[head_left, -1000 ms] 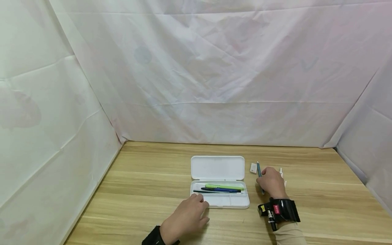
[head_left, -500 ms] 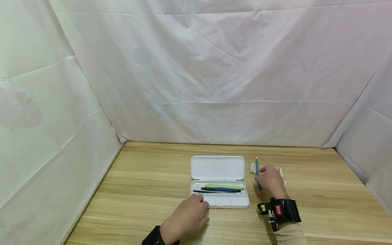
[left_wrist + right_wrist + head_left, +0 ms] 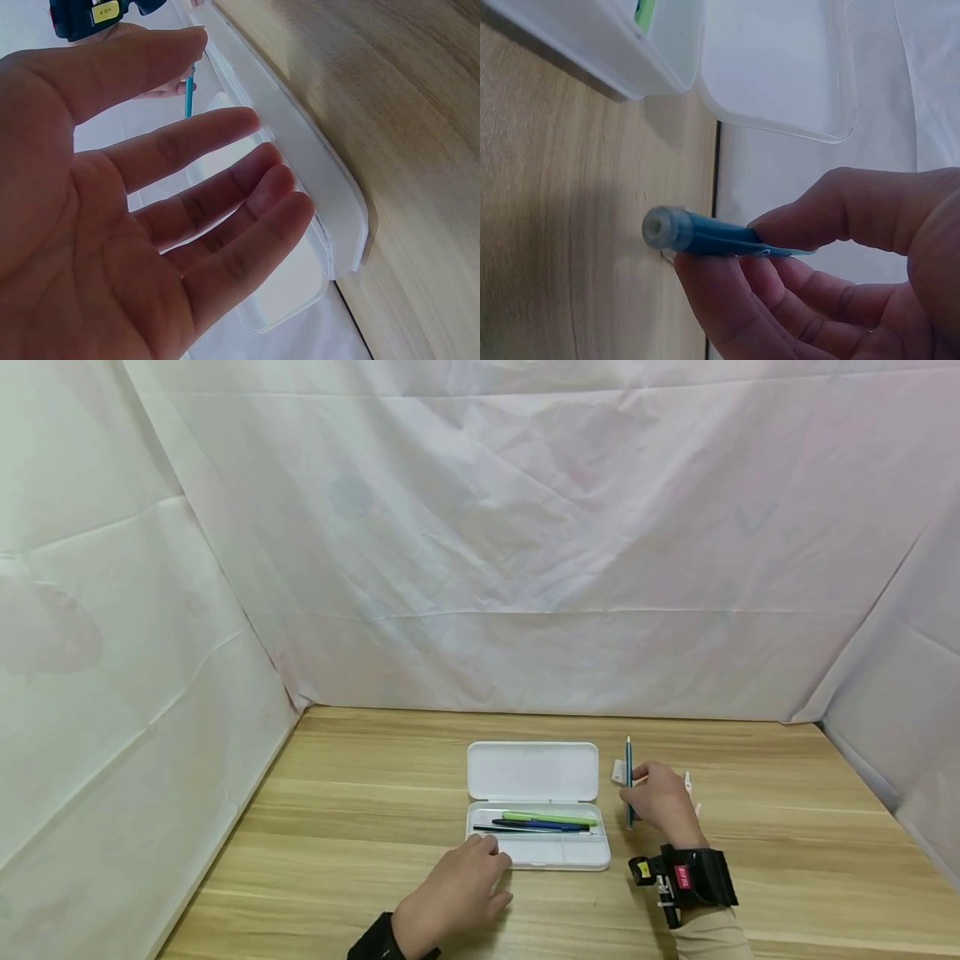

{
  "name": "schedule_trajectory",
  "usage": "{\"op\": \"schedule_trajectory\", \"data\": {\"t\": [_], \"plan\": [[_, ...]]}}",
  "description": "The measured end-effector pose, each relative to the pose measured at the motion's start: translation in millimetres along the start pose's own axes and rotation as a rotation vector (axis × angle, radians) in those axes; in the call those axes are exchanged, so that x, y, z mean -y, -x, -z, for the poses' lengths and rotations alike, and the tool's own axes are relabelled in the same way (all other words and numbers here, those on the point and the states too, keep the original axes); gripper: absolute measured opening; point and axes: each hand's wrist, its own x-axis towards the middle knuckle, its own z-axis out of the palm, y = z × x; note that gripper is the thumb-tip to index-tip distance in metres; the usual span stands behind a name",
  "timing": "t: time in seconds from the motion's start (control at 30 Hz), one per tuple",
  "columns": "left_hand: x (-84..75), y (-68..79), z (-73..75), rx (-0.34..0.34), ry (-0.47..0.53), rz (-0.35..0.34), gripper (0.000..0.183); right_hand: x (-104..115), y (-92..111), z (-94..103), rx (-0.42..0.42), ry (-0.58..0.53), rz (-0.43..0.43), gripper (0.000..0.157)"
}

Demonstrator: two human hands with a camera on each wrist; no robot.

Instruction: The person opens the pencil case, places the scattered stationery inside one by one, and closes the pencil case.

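My right hand [image 3: 662, 800] pinches a teal-blue pen [image 3: 628, 768] between thumb and fingers, to the right of an opened white pencil case [image 3: 585, 855]. In the right wrist view the pen's rounded, translucent end [image 3: 664, 227] points toward the camera. My left hand [image 3: 457, 887] is at the case's front left corner, its fingers loosely bent and the fingertips at the rim. Inside the case's rear section lie a lime-green pen [image 3: 555, 817], a dark blue pen [image 3: 536, 824] and a thin black-ended stick [image 3: 487, 829].
The case's lid [image 3: 532, 770] lies folded back behind it. A small white block [image 3: 618, 772], perhaps an eraser, sits just left of the pen. Partly hidden behind my right hand is a slim white object [image 3: 688, 782]. White cloth [image 3: 525, 568] walls the wooden table [image 3: 360, 777].
My right hand has lifted the teal-blue pen a little and shifted it slightly left, turning it more upright in the head view. The left hand and the case stay put.
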Motion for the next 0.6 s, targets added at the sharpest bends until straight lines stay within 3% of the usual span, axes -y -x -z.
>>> {"op": "schedule_trajectory", "data": {"t": [0.6], "plan": [[0.1,-0.1,-1.1,-0.014,-0.012,-0.005,0.023,6.8,6.7,5.4,-0.006,-0.012,0.069,0.039]]}}
